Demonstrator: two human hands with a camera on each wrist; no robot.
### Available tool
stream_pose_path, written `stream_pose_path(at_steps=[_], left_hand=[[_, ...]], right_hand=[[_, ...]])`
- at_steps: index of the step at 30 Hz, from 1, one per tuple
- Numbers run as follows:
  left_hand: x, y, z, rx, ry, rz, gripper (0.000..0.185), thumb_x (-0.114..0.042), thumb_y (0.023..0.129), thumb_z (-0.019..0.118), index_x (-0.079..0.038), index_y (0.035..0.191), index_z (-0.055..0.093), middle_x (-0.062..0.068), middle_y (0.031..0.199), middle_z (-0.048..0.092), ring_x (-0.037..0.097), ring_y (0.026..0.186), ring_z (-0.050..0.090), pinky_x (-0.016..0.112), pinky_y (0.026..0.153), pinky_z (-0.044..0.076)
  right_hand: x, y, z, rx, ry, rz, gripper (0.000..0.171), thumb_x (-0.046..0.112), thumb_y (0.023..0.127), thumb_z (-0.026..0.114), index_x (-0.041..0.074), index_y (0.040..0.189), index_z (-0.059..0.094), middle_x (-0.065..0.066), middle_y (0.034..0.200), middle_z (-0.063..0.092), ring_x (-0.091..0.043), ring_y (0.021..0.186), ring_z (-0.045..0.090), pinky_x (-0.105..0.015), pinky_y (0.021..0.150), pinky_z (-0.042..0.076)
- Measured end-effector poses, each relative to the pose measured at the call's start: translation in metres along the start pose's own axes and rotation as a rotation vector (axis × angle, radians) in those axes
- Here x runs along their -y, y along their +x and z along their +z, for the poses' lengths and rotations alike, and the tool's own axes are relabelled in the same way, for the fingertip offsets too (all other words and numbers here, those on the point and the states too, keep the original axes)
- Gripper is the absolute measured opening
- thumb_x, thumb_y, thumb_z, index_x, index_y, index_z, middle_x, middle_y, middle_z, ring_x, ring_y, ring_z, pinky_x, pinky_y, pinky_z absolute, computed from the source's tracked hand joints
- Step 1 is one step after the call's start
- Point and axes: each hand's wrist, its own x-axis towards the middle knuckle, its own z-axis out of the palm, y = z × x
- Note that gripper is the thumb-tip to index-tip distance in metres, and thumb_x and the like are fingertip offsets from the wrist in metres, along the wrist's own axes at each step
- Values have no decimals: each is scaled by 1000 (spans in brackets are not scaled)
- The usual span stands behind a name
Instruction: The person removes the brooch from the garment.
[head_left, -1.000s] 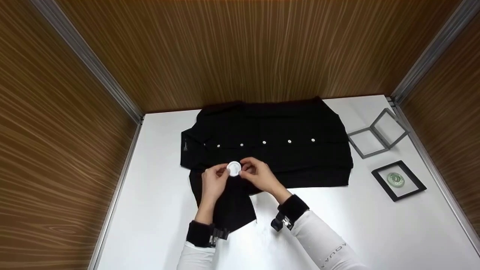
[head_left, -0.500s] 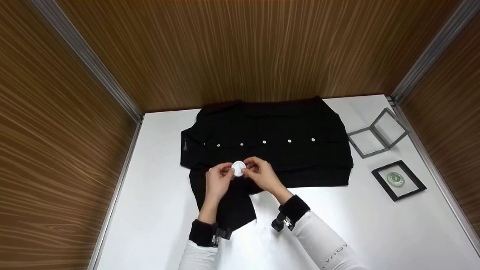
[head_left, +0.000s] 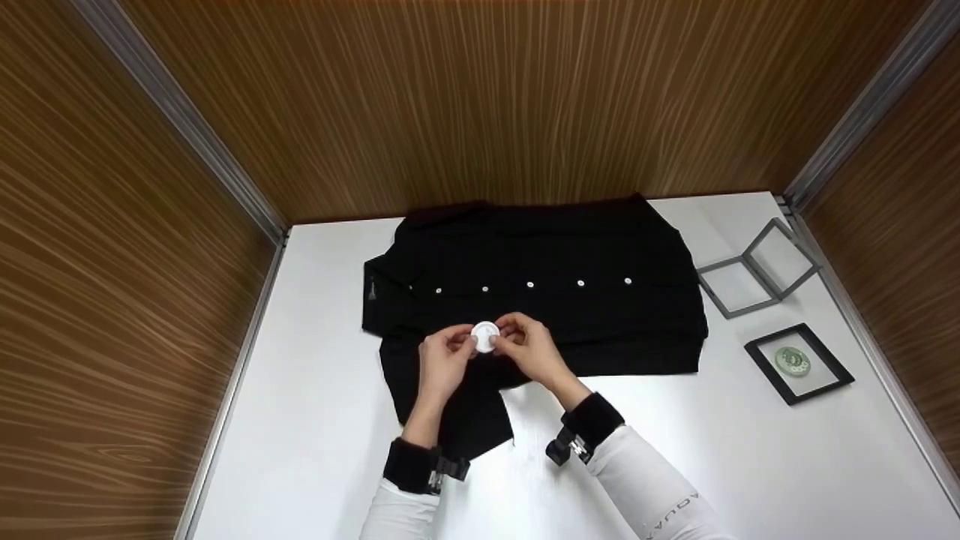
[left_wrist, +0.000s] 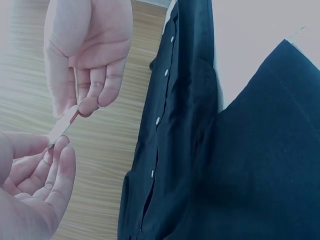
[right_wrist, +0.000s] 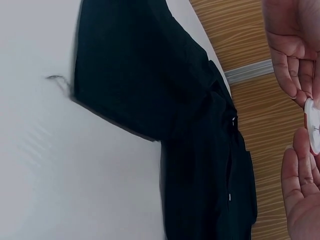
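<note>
A small white round disc (head_left: 485, 337) is pinched between the fingertips of both hands, just above the lower part of a black shirt (head_left: 570, 315). My left hand (head_left: 459, 343) grips its left edge and my right hand (head_left: 510, 339) grips its right edge. The shirt lies flat on the white table (head_left: 315, 420) with a row of white buttons (head_left: 530, 285) facing up. The left wrist view shows the disc (left_wrist: 62, 127) edge-on, thin, with a red trace on it. The right wrist view shows the disc (right_wrist: 312, 125) at the frame's right edge between fingertips.
An open grey hinged frame (head_left: 756, 268) lies at the table's far right. In front of it sits a black square frame (head_left: 798, 364) with a green round piece inside. Wood-panel walls (head_left: 480, 105) close in the table on three sides.
Both hands have shifted slightly to the right with the disc between them, and the fingers have drawn closer around it. The shirt and frames have stayed put.
</note>
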Motion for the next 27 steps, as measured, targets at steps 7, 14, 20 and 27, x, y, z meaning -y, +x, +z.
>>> stream_pose_path(at_steps=[7,14,20,27], left_hand=[[-3,0,3,-2,-27,8,17,4,86,68,9,102,71,17,85,71,27,71,71,28,62,58],[-7,0,6,1,-70,12,18,8,87,66,14,103,68,24,87,70,37,73,70,42,65,59],[-34,-7,1,18,-51,53,17,13,86,63,20,102,65,30,86,68,43,73,68,46,65,58],[-49,-12,-1,21,-52,92,16,14,85,63,21,99,65,31,84,67,46,71,67,35,62,59]], right_hand=[[-11,3,-4,-30,143,51,24,-9,85,70,-15,106,60,-13,86,63,-17,71,64,-46,72,57],[-12,4,-7,-47,207,62,25,-11,83,70,-17,105,60,-11,84,62,-16,70,63,-29,66,58],[-9,5,-9,-54,241,91,27,-14,81,70,-20,105,59,-11,82,61,-14,67,60,-27,63,56],[17,-2,-8,-60,225,76,25,-15,80,69,-22,101,57,-11,78,59,-13,63,57,-22,58,52]])
